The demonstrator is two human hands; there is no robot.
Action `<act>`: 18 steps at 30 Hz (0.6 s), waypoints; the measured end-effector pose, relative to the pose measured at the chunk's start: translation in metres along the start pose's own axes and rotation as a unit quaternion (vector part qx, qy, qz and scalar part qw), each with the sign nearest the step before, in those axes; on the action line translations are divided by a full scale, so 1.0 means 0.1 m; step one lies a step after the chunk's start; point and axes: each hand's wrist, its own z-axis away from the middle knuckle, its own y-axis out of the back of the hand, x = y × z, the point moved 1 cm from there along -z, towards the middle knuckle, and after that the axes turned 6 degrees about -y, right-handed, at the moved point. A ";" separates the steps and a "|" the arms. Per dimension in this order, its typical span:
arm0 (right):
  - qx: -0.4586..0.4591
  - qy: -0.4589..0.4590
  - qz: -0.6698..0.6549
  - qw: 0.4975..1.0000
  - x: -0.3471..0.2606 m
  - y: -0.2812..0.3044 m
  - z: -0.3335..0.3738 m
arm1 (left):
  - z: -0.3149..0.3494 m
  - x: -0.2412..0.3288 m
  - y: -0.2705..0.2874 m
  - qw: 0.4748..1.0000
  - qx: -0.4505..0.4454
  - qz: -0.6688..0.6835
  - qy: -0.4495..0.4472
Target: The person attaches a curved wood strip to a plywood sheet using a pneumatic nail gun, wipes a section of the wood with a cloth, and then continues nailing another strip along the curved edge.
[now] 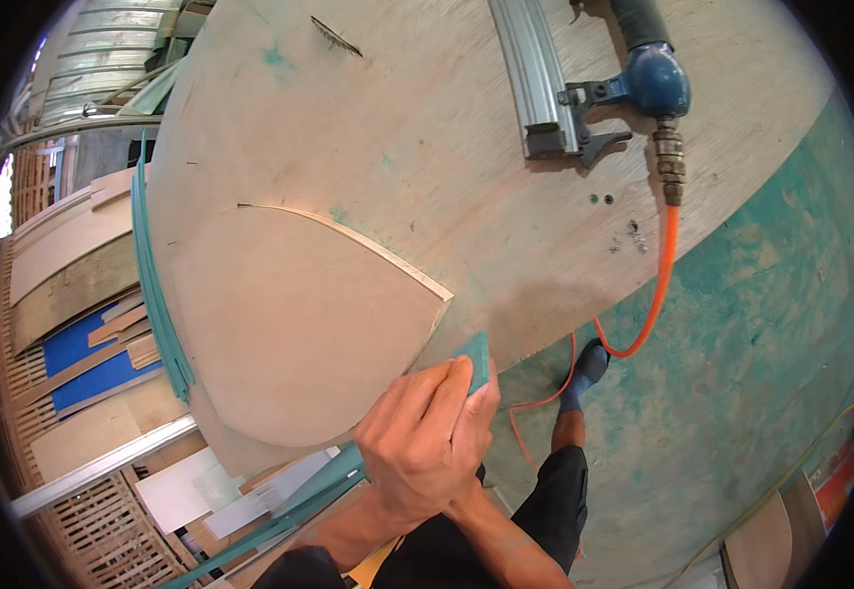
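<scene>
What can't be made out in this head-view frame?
- Right hand: mostly hidden under the left hand; its grip cannot be told.
- Teal strip: only its end shows past the left hand's fingers.
- Nail gun: top cut off by the upper picture edge.
- Orange air hose: its far end is lost behind the person's leg.

bright even daylight | soft shadows | sharp centre | fisheye bending, black vignette at rim
</scene>
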 end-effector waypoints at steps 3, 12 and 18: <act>0.016 0.019 0.035 0.999 -0.03 -0.04 -0.16 | -0.09 -0.07 -0.10 1.000 0.029 -0.004 0.011; -0.060 0.005 0.045 0.997 -0.21 -0.16 -0.14 | -0.14 -0.12 0.08 0.998 -0.010 -0.002 0.068; -0.088 0.000 0.087 0.992 -0.39 -0.08 -0.32 | -0.17 -0.24 0.03 0.997 0.022 0.024 0.076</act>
